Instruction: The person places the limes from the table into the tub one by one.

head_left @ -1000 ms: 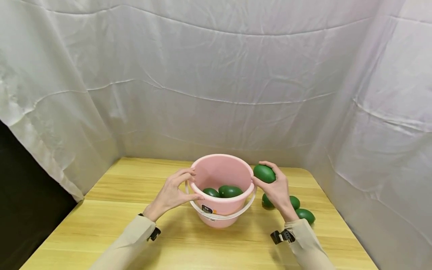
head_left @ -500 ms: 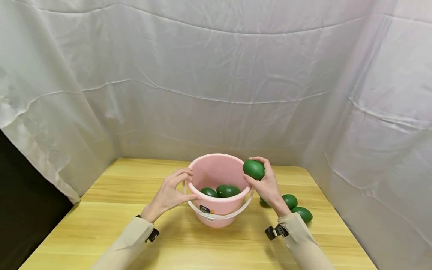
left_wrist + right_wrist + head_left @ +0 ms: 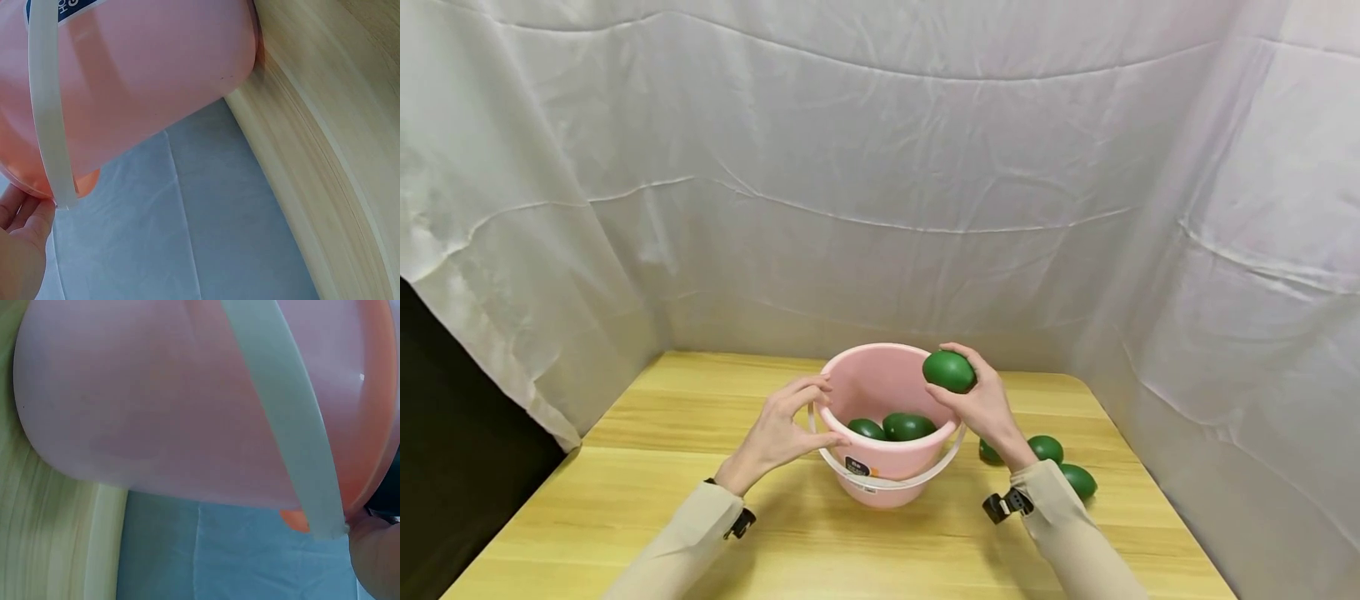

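A pink bucket (image 3: 880,467) stands upright on the table, its white handle (image 3: 895,482) hanging down at the front. My left hand (image 3: 782,429) holds the bucket's rim at the left, the thumb along the front edge and fingers near the inner side. In my right hand (image 3: 981,404) is a smooth green avocado (image 3: 950,371), pinched between thumb and fingers above the bucket's right rim. Inside the bucket lie several dark green avocados (image 3: 910,427), partly hidden by the front wall. The right wrist view shows the bucket wall (image 3: 156,406) and part of that hand at the rim.
To the right of the bucket, several more avocados (image 3: 1078,481) lie on the wooden table (image 3: 700,425), one partly behind the right wrist. Pale curtains (image 3: 880,167) close off the back and sides. A black surface (image 3: 452,467) shows at the far left.
My right hand has carried the avocado leftward, from outside the bucket's right edge to over its opening. The left hand stays at the rim.
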Tool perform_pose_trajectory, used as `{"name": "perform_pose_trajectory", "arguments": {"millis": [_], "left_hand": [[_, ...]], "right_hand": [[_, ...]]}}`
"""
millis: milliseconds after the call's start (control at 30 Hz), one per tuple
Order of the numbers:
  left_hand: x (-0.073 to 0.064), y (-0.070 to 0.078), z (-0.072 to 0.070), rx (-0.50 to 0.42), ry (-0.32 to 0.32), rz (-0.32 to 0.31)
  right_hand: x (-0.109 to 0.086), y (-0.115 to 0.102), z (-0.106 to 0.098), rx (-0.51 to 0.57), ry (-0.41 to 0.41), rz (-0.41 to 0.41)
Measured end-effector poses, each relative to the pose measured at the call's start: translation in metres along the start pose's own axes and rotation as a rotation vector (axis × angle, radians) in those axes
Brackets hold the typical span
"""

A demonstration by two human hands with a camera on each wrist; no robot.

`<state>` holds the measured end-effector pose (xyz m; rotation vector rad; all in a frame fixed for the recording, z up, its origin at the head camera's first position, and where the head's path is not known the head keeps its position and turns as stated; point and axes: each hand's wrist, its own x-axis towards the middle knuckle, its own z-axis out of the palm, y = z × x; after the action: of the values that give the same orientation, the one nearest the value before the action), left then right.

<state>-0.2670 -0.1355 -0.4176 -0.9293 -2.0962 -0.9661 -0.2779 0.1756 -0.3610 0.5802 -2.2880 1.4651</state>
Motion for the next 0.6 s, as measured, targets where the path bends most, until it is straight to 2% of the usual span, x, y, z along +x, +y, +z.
{"name": "perform_pose_trajectory", "arguments": {"millis": [133,300,467,600], "left_hand": [[0.001,0.0,0.001,-0.004,0.002,0.003],[0.001,-0.001,0.001,-0.012,0.005,0.009],[0.001,-0.002,0.003,-0.025,0.012,0.019],[0.0,0.0,0.001,-0.018,0.017,0.018]], "right_hand": [[0.009,0.02,0.004,-0.025,0.002,-0.013],[0.012,0.018,0.007,-0.044,-0.015,-0.03],[0.015,0.017,0.009,-0.115,-0.019,-0.045],[0.018,0.014,0.012,-0.134,-0.024,-0.032]]}}
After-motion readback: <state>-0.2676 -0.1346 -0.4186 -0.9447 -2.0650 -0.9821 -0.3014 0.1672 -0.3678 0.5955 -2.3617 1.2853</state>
